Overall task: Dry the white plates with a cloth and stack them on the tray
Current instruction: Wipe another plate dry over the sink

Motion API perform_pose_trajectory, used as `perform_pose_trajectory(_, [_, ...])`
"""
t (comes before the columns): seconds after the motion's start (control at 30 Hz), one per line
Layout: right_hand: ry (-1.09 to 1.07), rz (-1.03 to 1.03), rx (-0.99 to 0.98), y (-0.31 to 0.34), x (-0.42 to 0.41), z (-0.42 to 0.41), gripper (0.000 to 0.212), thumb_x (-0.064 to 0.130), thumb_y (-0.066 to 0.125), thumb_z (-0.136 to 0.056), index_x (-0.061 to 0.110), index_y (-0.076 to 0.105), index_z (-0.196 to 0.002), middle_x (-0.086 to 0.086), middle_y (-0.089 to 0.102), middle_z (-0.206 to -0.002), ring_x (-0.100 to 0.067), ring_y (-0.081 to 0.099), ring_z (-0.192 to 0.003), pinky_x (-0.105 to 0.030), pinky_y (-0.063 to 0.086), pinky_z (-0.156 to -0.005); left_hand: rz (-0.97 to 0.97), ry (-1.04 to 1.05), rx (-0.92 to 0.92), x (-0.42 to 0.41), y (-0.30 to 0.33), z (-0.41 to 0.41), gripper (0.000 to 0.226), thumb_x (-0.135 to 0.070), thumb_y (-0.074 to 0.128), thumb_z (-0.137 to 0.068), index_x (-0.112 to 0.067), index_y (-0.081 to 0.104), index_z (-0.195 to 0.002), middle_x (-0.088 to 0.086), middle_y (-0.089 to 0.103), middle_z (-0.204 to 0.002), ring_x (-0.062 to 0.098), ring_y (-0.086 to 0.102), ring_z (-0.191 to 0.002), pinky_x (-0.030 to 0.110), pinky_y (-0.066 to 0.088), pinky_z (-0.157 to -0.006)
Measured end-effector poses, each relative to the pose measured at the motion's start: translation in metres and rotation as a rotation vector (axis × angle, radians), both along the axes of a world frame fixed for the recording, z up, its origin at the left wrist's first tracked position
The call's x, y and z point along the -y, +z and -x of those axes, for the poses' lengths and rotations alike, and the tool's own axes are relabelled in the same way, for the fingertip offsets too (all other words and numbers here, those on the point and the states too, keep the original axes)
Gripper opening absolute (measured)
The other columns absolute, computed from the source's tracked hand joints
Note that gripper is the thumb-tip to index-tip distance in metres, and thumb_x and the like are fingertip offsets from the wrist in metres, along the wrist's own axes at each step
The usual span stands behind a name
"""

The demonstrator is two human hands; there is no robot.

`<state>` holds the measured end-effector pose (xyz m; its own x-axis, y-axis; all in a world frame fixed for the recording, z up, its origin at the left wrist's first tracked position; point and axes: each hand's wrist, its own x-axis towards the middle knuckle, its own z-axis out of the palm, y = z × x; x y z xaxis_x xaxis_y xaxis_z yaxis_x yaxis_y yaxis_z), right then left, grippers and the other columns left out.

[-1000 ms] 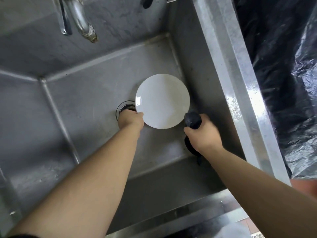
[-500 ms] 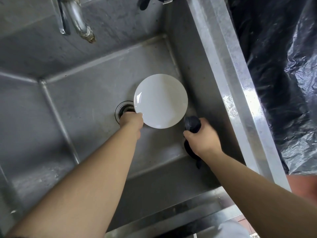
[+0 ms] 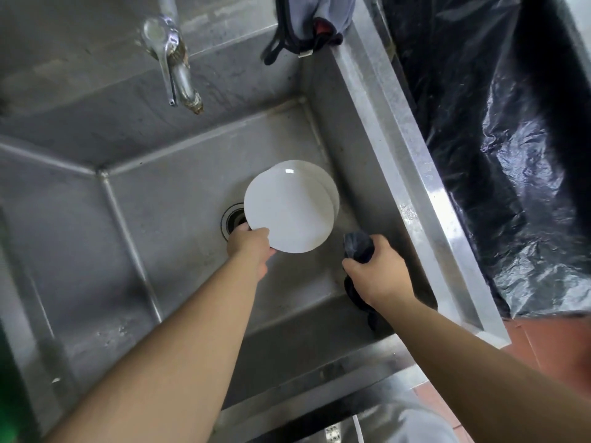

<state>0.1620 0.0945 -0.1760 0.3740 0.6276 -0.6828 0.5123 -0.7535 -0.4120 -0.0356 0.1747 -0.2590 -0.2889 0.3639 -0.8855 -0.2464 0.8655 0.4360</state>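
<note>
Stainless steel surrounds us on every side: we are reaching down into a deep sink [image 3: 192, 174], where the white plates are. Our left hand [image 3: 251, 247] pinches the rim of the top white plate [image 3: 287, 209] at about its 7 o'clock edge, thumb over the face and fingers tucked beneath. A sliver of a second plate [image 3: 333, 193] peeks out behind it at 3 o'clock, so we judge the top one is being tipped off the stack, held by the edge to keep its face open for wiping. The drain [image 3: 232, 220] sits just beside the plate at 9 o'clock.

Our right hand [image 3: 375, 271] is curled tight round a dark cloth [image 3: 357, 247], bunched at the knuckles with a tail hanging below the wrist, near the plate's 4 o'clock edge but apart from it. We take it the cloth is kept there ready to meet the plate.

The tap [image 3: 174, 65] hangs at 11 o'clock, a bundle of fabric [image 3: 315, 20] rests on the sink corner at 12, and a black plastic liner [image 3: 499, 139] fills the 2 o'clock side. We see no tray here.
</note>
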Motion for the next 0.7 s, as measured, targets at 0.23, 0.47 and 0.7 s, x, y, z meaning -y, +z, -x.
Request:
perform_pose_trajectory(0.23, [0.051,-0.022,-0.002,0.048,0.013,0.013,0.035,0.03,0.07,-0.092,0.02,0.052,-0.119,-0.002,0.064,-0.103,-0.013,0.057,-0.079,-0.03,0.045,-0.064,-0.051,-0.051,0.04,0.017,0.061,0.018,0.04,0.008,0.053,-0.091,-0.01,0.059,-0.127,0.008,0.067,-0.132,0.03,0.07,-0.11,0.032,0.063,-0.061])
perform_pose_trajectory(0.47, [-0.15,0.06,-0.247,0.116,0.021,0.031,0.044,0.035,0.076,-0.091,0.023,0.047,-0.122,0.0,0.06,-0.102,-0.019,0.062,-0.088,-0.034,0.053,-0.068,-0.109,-0.027,0.097,0.06,0.153,0.062,0.057,0.004,0.058,-0.095,-0.024,0.045,-0.144,0.008,0.055,-0.137,0.033,0.067,-0.111,0.048,0.066,-0.076])
perform_pose_trajectory(0.7, [-0.322,-0.112,-0.553,0.191,0.019,0.045,0.029,0.026,0.079,-0.091,0.018,0.07,-0.117,-0.012,0.074,-0.108,-0.03,0.073,-0.093,-0.034,0.058,-0.066,-0.259,0.052,0.231,0.097,0.239,0.095,0.06,0.005,0.053,-0.098,-0.023,0.044,-0.151,0.015,0.059,-0.137,0.034,0.068,-0.108,0.036,0.064,-0.063])
